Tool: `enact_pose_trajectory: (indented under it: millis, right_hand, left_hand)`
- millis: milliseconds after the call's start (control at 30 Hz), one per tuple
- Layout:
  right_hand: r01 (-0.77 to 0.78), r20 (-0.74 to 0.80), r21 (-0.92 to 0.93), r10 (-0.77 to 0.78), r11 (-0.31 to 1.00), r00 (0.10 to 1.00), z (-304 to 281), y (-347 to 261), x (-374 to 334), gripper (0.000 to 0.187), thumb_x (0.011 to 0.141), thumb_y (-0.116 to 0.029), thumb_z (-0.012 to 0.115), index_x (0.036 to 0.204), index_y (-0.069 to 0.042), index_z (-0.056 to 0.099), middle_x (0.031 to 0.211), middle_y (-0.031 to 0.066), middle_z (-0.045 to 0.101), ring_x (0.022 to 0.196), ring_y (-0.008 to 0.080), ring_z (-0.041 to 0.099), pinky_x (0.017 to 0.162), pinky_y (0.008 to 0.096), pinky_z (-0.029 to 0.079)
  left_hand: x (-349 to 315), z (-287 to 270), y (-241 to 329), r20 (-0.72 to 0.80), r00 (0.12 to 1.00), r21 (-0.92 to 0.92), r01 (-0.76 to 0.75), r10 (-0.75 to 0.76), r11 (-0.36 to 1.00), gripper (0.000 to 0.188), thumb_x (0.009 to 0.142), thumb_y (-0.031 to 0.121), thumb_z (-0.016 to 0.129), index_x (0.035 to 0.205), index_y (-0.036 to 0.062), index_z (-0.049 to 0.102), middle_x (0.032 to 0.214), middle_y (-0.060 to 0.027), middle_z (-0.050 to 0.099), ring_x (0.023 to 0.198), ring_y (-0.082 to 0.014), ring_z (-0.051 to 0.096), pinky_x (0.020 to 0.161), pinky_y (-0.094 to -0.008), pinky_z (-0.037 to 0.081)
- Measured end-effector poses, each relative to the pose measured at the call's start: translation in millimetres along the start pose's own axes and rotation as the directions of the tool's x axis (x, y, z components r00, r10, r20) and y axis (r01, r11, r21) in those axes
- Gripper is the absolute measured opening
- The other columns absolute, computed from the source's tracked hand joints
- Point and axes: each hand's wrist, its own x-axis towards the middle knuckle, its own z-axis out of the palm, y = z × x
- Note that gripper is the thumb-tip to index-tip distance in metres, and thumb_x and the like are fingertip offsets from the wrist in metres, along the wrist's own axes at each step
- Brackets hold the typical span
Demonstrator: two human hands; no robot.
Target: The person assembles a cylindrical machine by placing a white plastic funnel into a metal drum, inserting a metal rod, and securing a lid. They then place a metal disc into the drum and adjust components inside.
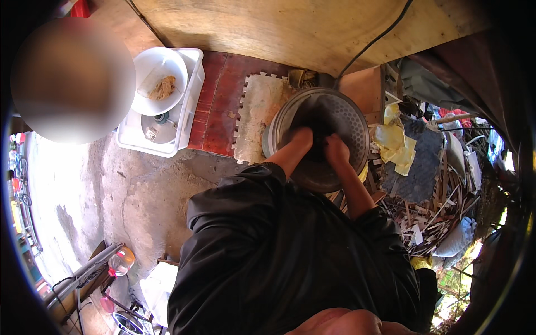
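A pale wooden board (312, 33) walled the far side of the cluttered workspace, with a concrete floor (151, 195) below and dark red boards (218, 100) in the middle. On the boards lay a worn grey foam mat (254, 114) with toothed edges, and just beside it, to the right, stood a round metal drum (356, 120), its inner wall dotted with a honeycomb of circles.

Both of the person's hands reached into the drum's mouth. The left hand (302, 138) went in at the left, its fingers lost in shadow, so whether it was open or gripping could not be told. The right hand (337, 151) was near it, knuckles bent; what its fingertips touched was hidden too. Between them was a dark mass (318, 139), perhaps some loose material, though blur and shadow made it hard to name.

To the left, a white tray (196, 64) held a white bowl (144, 62) with a tan clump (162, 89) in it (clear plastic seemed to lie against the clump). A round blurred patch covered the upper left. On the right, a scrap pile (424, 218) ran into the dark lens rim, and the black jacket (301, 245) blocked much of the lower view.
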Motion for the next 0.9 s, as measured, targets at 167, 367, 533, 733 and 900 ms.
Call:
enact_pose_trajectory:
  millis: [167, 367, 533, 733, 900]
  right_hand:
    - [-0.056, 0.141, -0.103, 0.070, 0.993, 0.987, -4.1, -3.7, 1.5, 0.020, 0.084, -0.016, 0.048, 0.099, -0.009, 0.058, 0.100, 0.0171, 0.058, 0.097, 0.0368, 0.058, 0.078, 0.0495, 0.048]
    - [-0.025, 0.107, -0.128, 0.039, 0.991, 0.993, -7.4, -12.5, -2.7, 0.018, 0.083, -0.015, 0.050, 0.097, -0.011, 0.060, 0.098, 0.0152, 0.060, 0.093, 0.0355, 0.060, 0.077, 0.0474, 0.049]
    - [0.088, 0.102, -0.237, -0.065, 0.968, 0.993, 12.7, -12.6, 19.8, 0.017, 0.082, -0.017, 0.052, 0.096, -0.009, 0.060, 0.095, 0.0135, 0.062, 0.085, 0.0307, 0.065, 0.066, 0.0428, 0.053]
    - [0.018, 0.185, -0.402, 0.061, 0.916, 0.981, 9.7, -20.3, 33.6, 0.011, 0.078, -0.018, 0.056, 0.083, -0.011, 0.062, 0.084, 0.0115, 0.065, 0.068, 0.0279, 0.066, 0.052, 0.0416, 0.052]
    - [-0.059, 0.146, -0.388, 0.124, 0.920, 0.981, 6.6, -20.4, 18.7, 0.018, 0.082, -0.019, 0.053, 0.081, -0.011, 0.069, 0.088, 0.0118, 0.069, 0.079, 0.0266, 0.068, 0.063, 0.0390, 0.055]
  left_hand:
    - [7.4, -7.0, 7.6, 0.250, 0.961, -0.047, 0.135, -0.119, 0.990, 0.033, 0.090, 0.024, 0.045, 0.110, 0.0060, 0.063, 0.123, -0.0179, 0.054, 0.116, -0.0348, 0.051, 0.095, -0.0433, 0.040]
    - [4.4, 8.2, 1.5, 0.026, 1.000, -0.013, 0.006, -0.006, 1.000, 0.019, 0.081, 0.013, 0.055, 0.086, 0.0022, 0.069, 0.089, -0.0211, 0.066, 0.085, -0.0360, 0.065, 0.071, -0.0461, 0.053]
    - [32.5, 46.7, -2.1, -0.017, 0.974, -0.245, 0.214, -0.225, 0.946, 0.030, 0.089, 0.022, 0.047, 0.104, 0.0051, 0.067, 0.115, -0.0178, 0.060, 0.108, -0.0347, 0.057, 0.091, -0.0444, 0.045]
    - [46.5, 53.2, -43.0, -0.053, 0.965, -0.040, -0.258, 0.255, 0.965, 0.024, 0.083, 0.018, 0.050, 0.091, 0.0043, 0.068, 0.096, -0.0181, 0.066, 0.091, -0.0327, 0.063, 0.081, -0.0423, 0.049]
    - [-15.6, -16.5, 18.1, 0.063, 0.987, -0.054, -0.144, 0.147, 0.988, 0.024, 0.084, 0.016, 0.049, 0.092, 0.0051, 0.068, 0.098, -0.0185, 0.065, 0.092, -0.0335, 0.063, 0.082, -0.0425, 0.049]
